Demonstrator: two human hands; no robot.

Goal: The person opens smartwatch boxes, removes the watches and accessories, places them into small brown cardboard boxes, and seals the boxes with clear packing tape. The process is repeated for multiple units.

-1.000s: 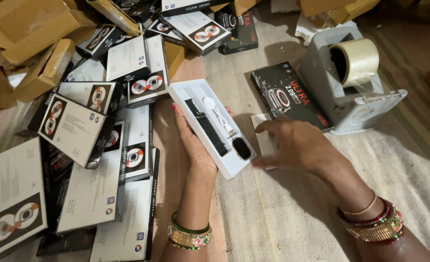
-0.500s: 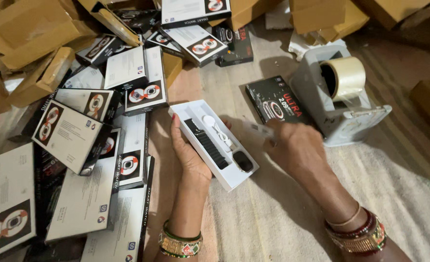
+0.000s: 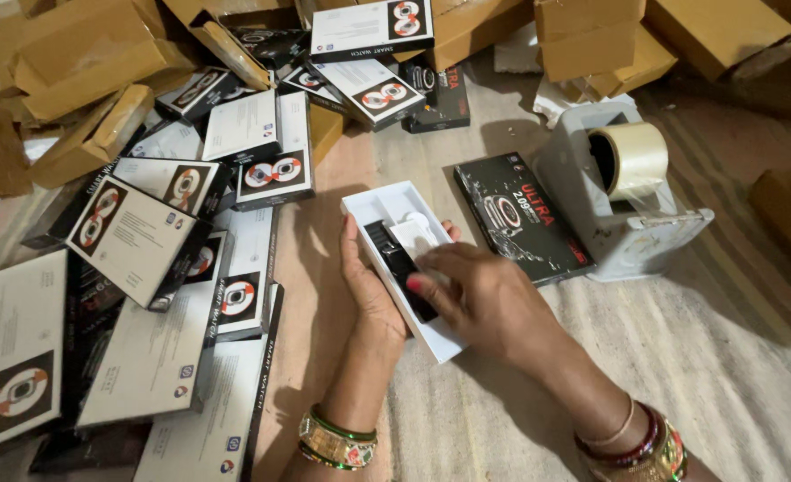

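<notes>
Over mat: left hand (image 3: pixel 373 295) cups white tray (image 3: pixel 386 207) edge; right hand (image 3: pixel 484 299) presses inside.

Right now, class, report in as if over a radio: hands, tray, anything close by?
Left hand cradles white tray. Right hand rests on black watch inside. Black box, tape dispenser alongside.

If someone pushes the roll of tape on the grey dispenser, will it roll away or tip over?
Probably not: the tape roll sits on the dispenser, whose wide base likely resists tipping. The roll itself would likely just spin. Loose, its round shape would roll.
</notes>
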